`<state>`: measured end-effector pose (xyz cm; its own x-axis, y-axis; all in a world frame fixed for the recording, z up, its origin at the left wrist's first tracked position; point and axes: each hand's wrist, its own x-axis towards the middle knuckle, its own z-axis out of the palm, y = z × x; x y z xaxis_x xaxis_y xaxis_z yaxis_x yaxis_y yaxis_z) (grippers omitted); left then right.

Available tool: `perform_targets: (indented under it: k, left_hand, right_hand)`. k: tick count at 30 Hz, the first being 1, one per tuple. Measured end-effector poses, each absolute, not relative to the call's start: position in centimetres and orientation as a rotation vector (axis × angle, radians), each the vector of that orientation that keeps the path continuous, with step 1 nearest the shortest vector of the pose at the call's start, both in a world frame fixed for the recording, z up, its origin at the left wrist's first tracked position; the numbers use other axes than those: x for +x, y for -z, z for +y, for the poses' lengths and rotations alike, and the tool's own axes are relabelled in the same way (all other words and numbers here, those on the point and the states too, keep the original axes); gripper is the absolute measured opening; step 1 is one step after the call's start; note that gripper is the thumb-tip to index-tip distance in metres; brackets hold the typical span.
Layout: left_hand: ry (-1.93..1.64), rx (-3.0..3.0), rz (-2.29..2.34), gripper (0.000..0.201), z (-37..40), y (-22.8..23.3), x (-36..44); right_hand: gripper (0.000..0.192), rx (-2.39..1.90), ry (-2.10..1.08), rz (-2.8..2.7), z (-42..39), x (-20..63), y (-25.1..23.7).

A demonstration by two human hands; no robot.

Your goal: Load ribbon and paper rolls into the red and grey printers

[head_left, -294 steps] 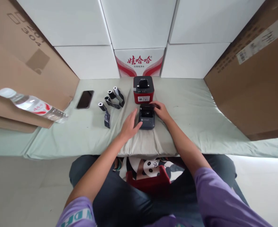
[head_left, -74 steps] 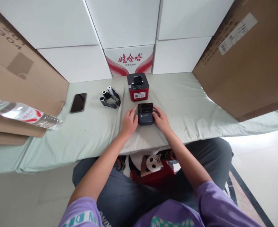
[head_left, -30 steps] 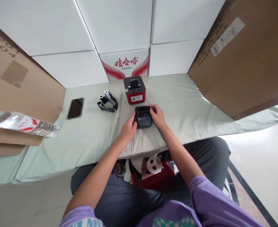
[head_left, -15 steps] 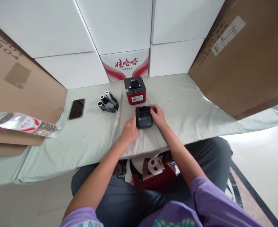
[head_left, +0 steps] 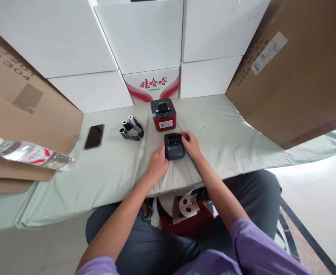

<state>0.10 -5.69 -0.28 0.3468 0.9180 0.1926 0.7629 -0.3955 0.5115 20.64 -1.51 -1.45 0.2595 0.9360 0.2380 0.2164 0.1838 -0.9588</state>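
- Nearest me, my lap and a red stool with a panda print (head_left: pixel 188 214) sit under the table edge.
- My left hand (head_left: pixel 157 165) rests on the pale green cloth (head_left: pixel 105 172), fingers loosely curled and narrow, touching the near-left corner of the small dark printer (head_left: pixel 174 146); I judge it braces the unit against sliding.
- My right hand (head_left: pixel 191 145) presses the printer's right side, fingers bent onto its far-right edge beside the lid. Whether it grips or only steadies, I cannot tell.
- The printer's paper bay looks dark; its contents are not legible.
- Just beyond stands a red printer (head_left: pixel 163 114), top cavity dark, contents unclear.
- Left of it lie paper rolls (head_left: pixel 131 128) in dark wrapping, then a phone (head_left: pixel 94 136) face up.
- Far left, a water bottle (head_left: pixel 27 154) lies on cardboard.
- White cartons (head_left: pixel 145 38) wall the far side.
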Motion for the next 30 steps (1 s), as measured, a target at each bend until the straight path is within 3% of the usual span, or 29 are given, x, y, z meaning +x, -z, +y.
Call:
perform_targets:
  k: [11, 20, 25, 30]
  left_hand:
    - [-0.917, 2.064, 1.321, 0.085, -5.1, 0.8, -0.2]
    - [-0.934, 1.311, 1.176, 0.053, 0.2, -1.2, 0.7]
    - [-0.666, 1.264, 1.217, 0.067, 1.2, -3.5, 0.4]
    - [-0.683, 1.168, 1.197, 0.069, 0.6, -4.1, 0.3]
  right_hand:
    - [0.046, -1.258, -0.795, -1.237, -1.5, 20.9, 1.6]
    - [0.053, -1.167, -1.089, -1.257, -0.5, 22.3, 1.4]
    - [0.056, -1.164, -1.116, -1.295, -0.5, 22.8, 1.1]
    - [0.053, -1.172, -1.102, -1.323, -0.1, 22.9, 1.3]
